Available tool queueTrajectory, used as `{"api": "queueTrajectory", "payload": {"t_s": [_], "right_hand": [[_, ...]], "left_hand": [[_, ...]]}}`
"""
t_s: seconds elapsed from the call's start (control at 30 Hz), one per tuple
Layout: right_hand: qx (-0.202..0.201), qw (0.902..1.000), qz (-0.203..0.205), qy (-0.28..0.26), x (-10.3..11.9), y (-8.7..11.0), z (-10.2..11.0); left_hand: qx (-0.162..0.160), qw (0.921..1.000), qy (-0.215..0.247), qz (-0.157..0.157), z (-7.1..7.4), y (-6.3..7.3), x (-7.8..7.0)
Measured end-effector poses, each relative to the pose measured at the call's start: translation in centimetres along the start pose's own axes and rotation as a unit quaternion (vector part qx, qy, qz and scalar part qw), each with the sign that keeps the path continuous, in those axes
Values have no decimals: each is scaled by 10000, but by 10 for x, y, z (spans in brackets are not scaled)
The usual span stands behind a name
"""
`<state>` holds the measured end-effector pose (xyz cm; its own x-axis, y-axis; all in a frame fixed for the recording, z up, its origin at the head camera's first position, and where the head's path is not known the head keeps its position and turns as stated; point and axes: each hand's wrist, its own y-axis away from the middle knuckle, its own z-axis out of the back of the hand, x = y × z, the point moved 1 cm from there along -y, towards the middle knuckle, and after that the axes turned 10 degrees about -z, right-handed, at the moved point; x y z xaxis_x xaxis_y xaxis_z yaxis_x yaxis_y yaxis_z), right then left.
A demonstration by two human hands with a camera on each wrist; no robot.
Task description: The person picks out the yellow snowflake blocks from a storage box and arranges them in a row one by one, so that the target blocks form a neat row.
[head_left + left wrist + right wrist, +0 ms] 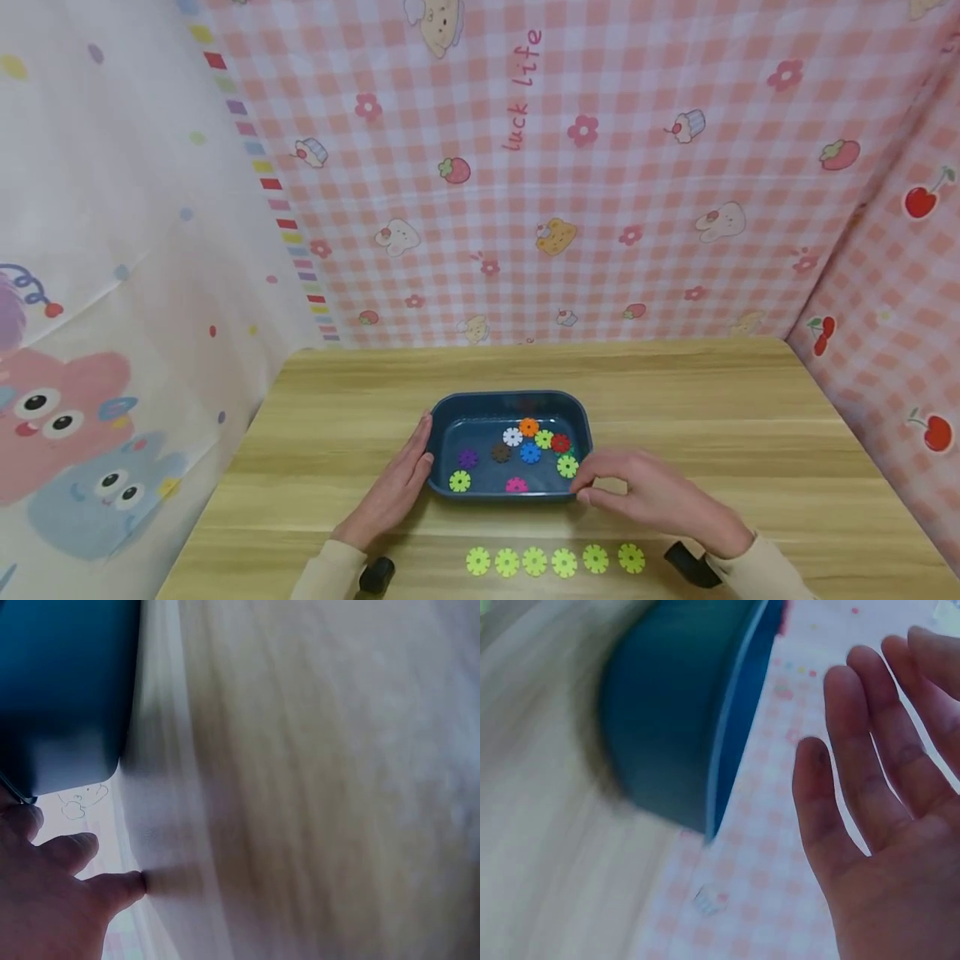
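A dark blue rectangular tray (483, 417) stands on the wooden table, with several notched plastic discs in mixed colours scattered inside, among them a purple disc (468, 457), a blue disc (530, 452) and a pink disc (516, 484). Extended fingers of my left hand (393, 492) rest along the tray's left side. At the front right corner is my right hand (648, 487), its thumb and fingertips right at the rim in the head view. The right wrist view shows those fingers (847, 735) loosely extended beside the tray, holding nothing.
Several yellow-green notched discs, including one disc (535, 562), lie in a row along the table (345, 400) in front of the tray. Dark wrist-worn pieces (377, 575) show near both cuffs. Patterned cloth (555, 183) hangs behind the table and at both sides.
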<state>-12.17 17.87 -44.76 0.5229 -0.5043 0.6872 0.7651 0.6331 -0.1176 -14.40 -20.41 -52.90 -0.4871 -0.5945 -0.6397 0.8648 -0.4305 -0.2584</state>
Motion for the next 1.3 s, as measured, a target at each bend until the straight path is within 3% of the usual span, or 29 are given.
{"api": "queueTrajectory", "payload": {"t_s": [0.2,0.4,0.53,0.77,0.97,1.3], "right_hand": [[-92,9991,370,166,19,-28,-2],[30,9942,765,751,33,-66,0],[290,9892,922,1098,42,-91,0],[920,9804,859,1516,45,-127,-13],[1351,9741,829,1613,38,-147,-29],[1739,9643,884,1789,30,-167,-50]], "left_hand": [[37,9999,47,-90,2,-3,-1],[-19,9999,-11,-161,1,-4,0],[30,9999,-32,-124,1,-3,0],[75,9999,14,-97,2,-2,0],[174,9998,29,-19,2,-2,1],[152,9999,43,-13,3,0,0]]}}
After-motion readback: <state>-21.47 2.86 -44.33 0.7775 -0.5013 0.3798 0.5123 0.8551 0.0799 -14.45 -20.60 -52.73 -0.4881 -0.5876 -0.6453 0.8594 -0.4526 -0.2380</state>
